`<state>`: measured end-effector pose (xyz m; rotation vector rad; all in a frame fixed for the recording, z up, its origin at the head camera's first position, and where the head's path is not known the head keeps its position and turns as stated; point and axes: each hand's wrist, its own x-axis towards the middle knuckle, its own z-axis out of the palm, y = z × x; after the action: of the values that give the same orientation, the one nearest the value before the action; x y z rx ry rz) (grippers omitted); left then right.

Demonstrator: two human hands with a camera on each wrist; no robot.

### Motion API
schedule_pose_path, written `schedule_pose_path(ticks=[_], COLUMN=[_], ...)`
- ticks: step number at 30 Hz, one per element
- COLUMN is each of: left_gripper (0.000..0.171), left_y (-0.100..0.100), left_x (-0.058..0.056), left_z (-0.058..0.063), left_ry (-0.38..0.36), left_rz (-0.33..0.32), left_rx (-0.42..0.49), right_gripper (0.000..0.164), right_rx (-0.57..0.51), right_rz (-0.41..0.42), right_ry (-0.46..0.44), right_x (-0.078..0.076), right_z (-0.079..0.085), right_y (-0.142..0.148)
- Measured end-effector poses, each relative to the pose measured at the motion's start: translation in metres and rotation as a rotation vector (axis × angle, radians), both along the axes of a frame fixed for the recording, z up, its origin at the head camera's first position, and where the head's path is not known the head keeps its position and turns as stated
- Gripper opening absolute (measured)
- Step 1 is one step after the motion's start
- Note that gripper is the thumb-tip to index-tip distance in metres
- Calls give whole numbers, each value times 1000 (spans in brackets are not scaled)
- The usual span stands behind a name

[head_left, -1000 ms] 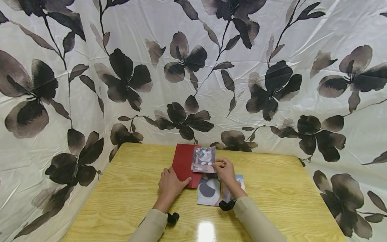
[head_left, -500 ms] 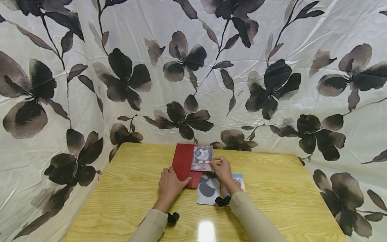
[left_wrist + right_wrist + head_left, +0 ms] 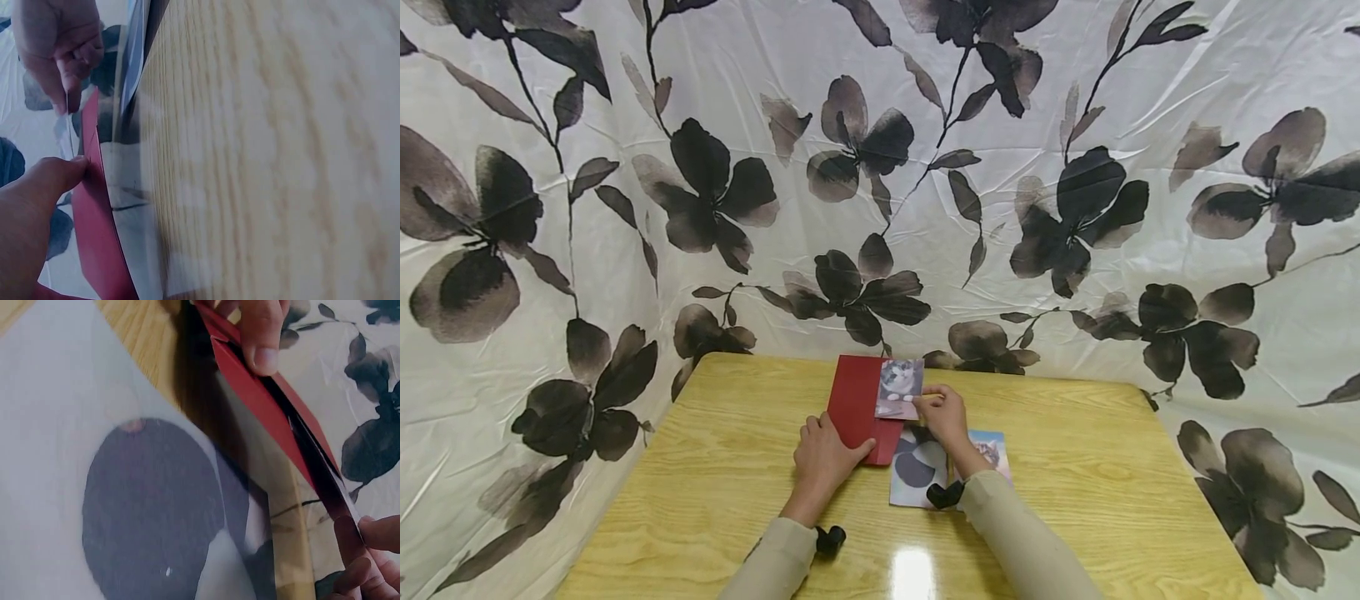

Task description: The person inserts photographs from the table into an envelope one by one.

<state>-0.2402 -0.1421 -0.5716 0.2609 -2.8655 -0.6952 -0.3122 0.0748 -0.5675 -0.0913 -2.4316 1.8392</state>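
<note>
At the counter (image 3: pixel 1097 483), my left hand (image 3: pixel 822 454) grips the red envelope (image 3: pixel 853 400) while my right hand (image 3: pixel 943 418) pinches the cat photo (image 3: pixel 898 385), which could, I judge, buckle if pushed in askew.

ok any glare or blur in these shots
Head view: white glare on the table near the bottom edge; left wrist view: dim and bluish, the wood grain soft and smeary; right wrist view: the nearest photo looks hazy and soft, while the red envelope looks somewhat clearer.
</note>
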Motion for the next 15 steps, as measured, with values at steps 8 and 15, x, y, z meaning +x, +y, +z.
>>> schedule_pose_path(ticks=[8,15], left_gripper=[104,104], left_y=[0,0], left_x=[-1,0], left_z=[0,2], left_ry=[-6,3], left_rz=[-1,2], left_rx=[2,2], right_gripper=[41,39], right_rx=[74,94], right_rz=[74,70], right_ry=[-17,24], right_x=[10,21], right_z=[5,3], right_y=[0,-1])
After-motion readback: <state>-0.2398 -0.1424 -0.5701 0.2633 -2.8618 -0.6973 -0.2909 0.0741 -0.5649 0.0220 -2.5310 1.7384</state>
